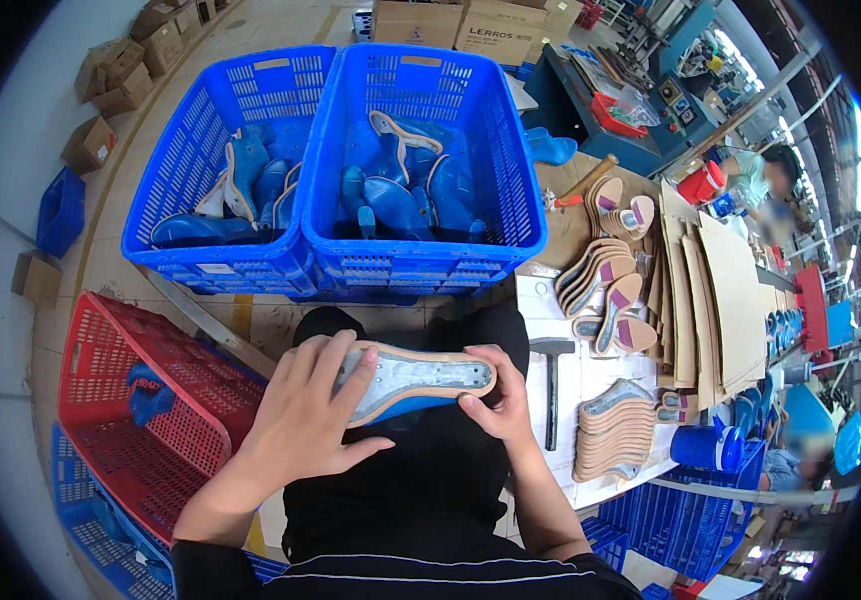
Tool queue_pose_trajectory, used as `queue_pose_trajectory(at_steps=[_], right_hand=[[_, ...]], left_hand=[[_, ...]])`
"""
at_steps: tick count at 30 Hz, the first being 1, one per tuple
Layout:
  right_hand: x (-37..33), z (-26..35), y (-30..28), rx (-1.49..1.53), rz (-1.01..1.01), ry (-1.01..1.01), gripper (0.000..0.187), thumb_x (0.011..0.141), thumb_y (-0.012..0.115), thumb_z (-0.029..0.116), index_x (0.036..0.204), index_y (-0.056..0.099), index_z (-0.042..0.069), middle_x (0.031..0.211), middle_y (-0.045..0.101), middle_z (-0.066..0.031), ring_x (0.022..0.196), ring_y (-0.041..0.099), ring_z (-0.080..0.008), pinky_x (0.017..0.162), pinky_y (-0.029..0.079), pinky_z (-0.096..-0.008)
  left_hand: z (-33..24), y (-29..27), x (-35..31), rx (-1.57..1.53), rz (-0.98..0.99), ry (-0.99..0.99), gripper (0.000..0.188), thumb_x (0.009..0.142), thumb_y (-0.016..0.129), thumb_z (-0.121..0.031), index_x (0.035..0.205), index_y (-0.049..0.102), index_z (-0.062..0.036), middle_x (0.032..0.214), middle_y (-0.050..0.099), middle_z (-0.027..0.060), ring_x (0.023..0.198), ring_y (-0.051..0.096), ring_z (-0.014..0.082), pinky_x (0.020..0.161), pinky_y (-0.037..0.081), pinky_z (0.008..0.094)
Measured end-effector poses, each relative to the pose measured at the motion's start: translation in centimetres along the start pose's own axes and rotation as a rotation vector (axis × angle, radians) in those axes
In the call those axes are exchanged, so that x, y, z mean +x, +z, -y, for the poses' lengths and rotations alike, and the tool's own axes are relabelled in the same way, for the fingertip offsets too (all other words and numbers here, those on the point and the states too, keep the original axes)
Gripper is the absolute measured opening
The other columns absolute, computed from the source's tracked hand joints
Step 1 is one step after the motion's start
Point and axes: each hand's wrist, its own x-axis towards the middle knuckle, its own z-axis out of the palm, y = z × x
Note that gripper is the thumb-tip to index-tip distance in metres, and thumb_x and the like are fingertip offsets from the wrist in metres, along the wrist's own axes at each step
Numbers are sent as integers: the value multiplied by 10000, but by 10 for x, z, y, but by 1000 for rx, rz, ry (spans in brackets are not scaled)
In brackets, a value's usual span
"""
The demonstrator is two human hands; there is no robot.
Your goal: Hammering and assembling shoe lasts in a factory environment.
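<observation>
A blue shoe last with a tan insole and grey metal plate on its underside (416,380) lies across my lap, sole side up. My left hand (306,415) wraps its left end, fingers over the top edge. My right hand (496,395) pinches its right end with thumb and fingers. Both hands hold the same piece over my dark trousers.
Two blue crates (511,190) (166,215) ahead hold several blue lasts. A red crate (101,400) with one blue last stands at my left. The white bench (576,385) at right carries a hammer (552,385), stacks of tan insoles (616,430), board sheets (731,300) and a blue cup (706,447).
</observation>
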Motion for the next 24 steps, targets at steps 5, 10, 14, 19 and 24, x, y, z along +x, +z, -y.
queue_pose_trajectory(at_steps=[5,10,14,19,24], right_hand=[[-2,0,-12,-6,88,122,725,860,895,247,1448,570,-25,1288,632,-133,1186,638,-230,1028,490,-328],[-20,-24,-44,-102,-337,16,755,1112,548,553,1621,397,16,1298,663,-162,1282,626,-285,1205,396,-467],[-52,-61,-87,-1165,-612,429,606,996,782,303,1427,535,-45,1208,634,-242,1082,636,-418,994,508,-506],[-87,-116,-128,-1218,-331,552,526,979,774,287,1311,567,-65,1152,649,-308,1048,633,-539,934,529,-550],[-93,-119,-175,-690,-386,856,405,1043,694,215,1301,591,-80,873,684,-173,648,635,-318,610,538,-438]], left_hand=[[5,20,-7,47,-74,14,909,838,880,-493,1506,475,-27,1477,461,272,1222,521,442,955,473,525],[2,20,-8,45,-90,-28,900,835,914,-410,1553,471,-96,1458,472,261,1174,530,415,910,472,493],[0,21,-2,150,-31,-27,929,825,930,-365,1617,465,-224,1437,486,246,1173,536,397,912,475,472],[-2,23,-3,146,-56,-45,931,820,938,-359,1619,475,-237,1426,496,244,1184,538,394,901,483,464],[-3,19,-2,122,-81,-22,934,812,942,-357,1613,481,-228,1406,509,236,1162,555,383,899,488,457]])
